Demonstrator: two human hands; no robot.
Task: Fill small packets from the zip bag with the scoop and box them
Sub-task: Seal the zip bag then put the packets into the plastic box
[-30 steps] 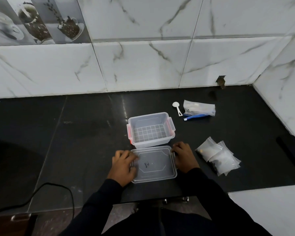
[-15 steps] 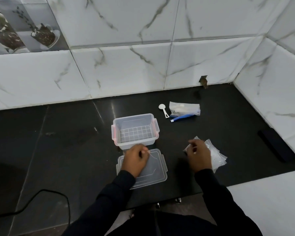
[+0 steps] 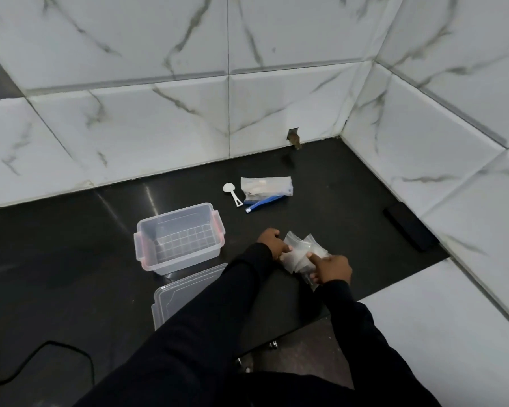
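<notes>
Head view: both hands grip a pile of small clear packets on the black worktop, right of the open clear box. Left hand pinches the pile's left edge; right hand clasps its near side. Beyond the box, the white scoop lies handle toward the viewer beside the zip bag, lengthwise left to right.

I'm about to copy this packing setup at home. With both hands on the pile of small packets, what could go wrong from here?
1. Both hands, left and right, grip the whole pile of packets; several may lift together or slip.
2. The lid lies under the left sleeve near the counter edge and might get knocked off.
3. The scoop and zip bag sit farther back, so reaching over the open box might nudge it.
</notes>
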